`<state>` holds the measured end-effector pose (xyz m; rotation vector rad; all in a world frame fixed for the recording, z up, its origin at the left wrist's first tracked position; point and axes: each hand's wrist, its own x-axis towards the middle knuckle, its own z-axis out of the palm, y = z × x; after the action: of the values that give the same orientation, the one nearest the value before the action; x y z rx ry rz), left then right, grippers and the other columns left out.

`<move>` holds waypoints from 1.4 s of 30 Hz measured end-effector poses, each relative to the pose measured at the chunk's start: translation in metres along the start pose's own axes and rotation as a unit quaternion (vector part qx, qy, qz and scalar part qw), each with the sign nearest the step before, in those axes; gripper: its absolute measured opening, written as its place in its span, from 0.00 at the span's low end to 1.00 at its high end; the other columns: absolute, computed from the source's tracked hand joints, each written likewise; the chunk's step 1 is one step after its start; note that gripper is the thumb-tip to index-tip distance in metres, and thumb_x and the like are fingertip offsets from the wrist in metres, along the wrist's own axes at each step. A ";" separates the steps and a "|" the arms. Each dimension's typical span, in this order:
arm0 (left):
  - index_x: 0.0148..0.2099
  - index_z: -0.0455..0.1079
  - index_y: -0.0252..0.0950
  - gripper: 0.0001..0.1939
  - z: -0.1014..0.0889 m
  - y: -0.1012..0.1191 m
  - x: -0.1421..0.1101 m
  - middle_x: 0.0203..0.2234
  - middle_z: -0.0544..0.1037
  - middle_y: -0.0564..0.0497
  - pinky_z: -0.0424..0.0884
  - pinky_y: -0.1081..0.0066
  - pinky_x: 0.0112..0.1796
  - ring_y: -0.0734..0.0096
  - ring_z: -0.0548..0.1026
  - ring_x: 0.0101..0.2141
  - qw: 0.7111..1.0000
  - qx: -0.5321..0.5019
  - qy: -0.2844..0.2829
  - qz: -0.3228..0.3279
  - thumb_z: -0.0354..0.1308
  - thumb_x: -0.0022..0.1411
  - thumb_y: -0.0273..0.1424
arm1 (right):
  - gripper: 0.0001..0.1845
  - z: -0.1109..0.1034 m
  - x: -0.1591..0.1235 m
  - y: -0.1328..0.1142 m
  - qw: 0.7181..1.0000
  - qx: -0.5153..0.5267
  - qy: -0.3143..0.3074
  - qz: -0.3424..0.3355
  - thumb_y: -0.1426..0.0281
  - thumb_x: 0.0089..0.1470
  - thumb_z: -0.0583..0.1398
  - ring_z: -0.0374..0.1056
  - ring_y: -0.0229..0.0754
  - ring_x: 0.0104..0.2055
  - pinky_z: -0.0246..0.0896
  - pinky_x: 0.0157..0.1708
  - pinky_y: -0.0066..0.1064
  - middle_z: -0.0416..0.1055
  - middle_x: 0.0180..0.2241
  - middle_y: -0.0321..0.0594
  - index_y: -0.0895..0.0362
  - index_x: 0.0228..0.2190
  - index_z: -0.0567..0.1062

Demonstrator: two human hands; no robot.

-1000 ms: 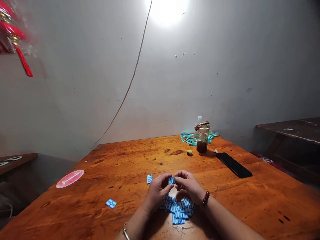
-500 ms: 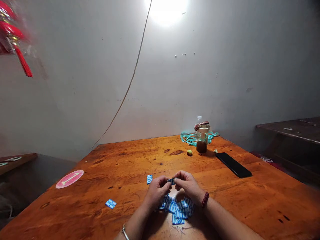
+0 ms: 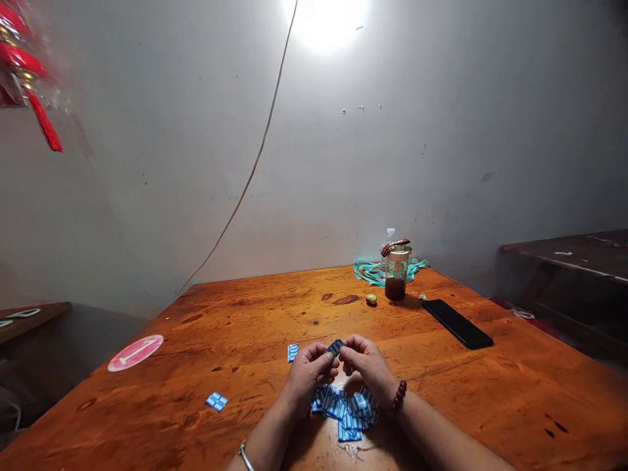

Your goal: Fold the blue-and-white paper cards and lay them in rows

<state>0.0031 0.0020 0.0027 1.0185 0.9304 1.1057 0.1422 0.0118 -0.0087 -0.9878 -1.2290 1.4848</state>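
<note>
Between my two hands is a small blue-and-white striped patch [image 3: 335, 348], raised above the table and tilted. My left hand [image 3: 310, 371] pinches its left side between thumb and fingers. The thumb and forefinger of my right hand [image 3: 367, 364] close on its right edge. Below my hands lies a loose pile of similar patches [image 3: 347, 412], partly hidden by my wrists. One single patch [image 3: 293, 353] rests just left of my left hand, and another patch [image 3: 216, 401] lies farther left.
On the wooden table [image 3: 235, 327] are a bottle of dark liquid [image 3: 395, 278], turquoise straps [image 3: 367, 271], a small yellowish object [image 3: 371, 299] and a black phone [image 3: 458, 324]. A pink oval marked 1 [image 3: 136, 353] is at the left. Behind stands a wall with a hanging cord [image 3: 255, 163].
The patch between my fingers has been turned up, so more of its striped face shows. My hands have barely shifted, and the pile looks the same.
</note>
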 end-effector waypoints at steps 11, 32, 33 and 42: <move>0.31 0.65 0.33 0.16 -0.004 0.003 0.001 0.24 0.73 0.51 0.64 0.77 0.25 0.74 0.71 0.25 0.998 0.008 -0.045 -0.049 0.57 0.48 0.42 | 0.11 -0.006 -0.004 -0.012 0.997 -0.057 -0.051 -0.011 0.64 0.40 0.59 0.55 0.28 0.16 0.52 0.13 0.18 0.59 0.17 0.29 0.58 0.22 0.64; 0.28 0.67 0.31 0.15 -0.002 0.001 0.000 0.20 0.70 0.52 0.59 0.78 0.23 0.78 0.67 0.21 0.996 0.056 -0.068 0.010 0.58 0.47 0.41 | 0.11 -0.010 0.000 -0.004 0.979 -0.171 -0.007 -0.111 0.64 0.44 0.56 0.53 0.29 0.18 0.49 0.16 0.20 0.57 0.17 0.30 0.59 0.19 0.64; 0.28 0.68 0.31 0.15 -0.002 0.000 0.000 0.20 0.70 0.52 0.59 0.78 0.23 0.78 0.66 0.21 0.994 0.073 -0.071 0.024 0.59 0.46 0.40 | 0.11 -0.010 0.000 -0.004 0.975 -0.186 -0.006 -0.121 0.65 0.45 0.56 0.53 0.29 0.19 0.49 0.16 0.20 0.57 0.18 0.30 0.59 0.19 0.64; 0.27 0.67 0.31 0.13 -0.004 -0.006 0.004 0.16 0.66 0.55 0.53 0.79 0.19 0.81 0.62 0.17 0.999 -0.002 -0.051 -0.020 0.60 0.46 0.38 | 0.19 -0.005 -0.013 -0.014 0.893 -0.354 0.014 -0.279 0.70 0.44 0.57 0.60 0.36 0.29 0.58 0.30 0.27 0.66 0.33 0.39 0.54 0.42 0.65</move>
<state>0.0017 0.0055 -0.0044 1.0392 0.8639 1.0123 0.1521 0.0013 0.0049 -0.9738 -1.8957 0.5611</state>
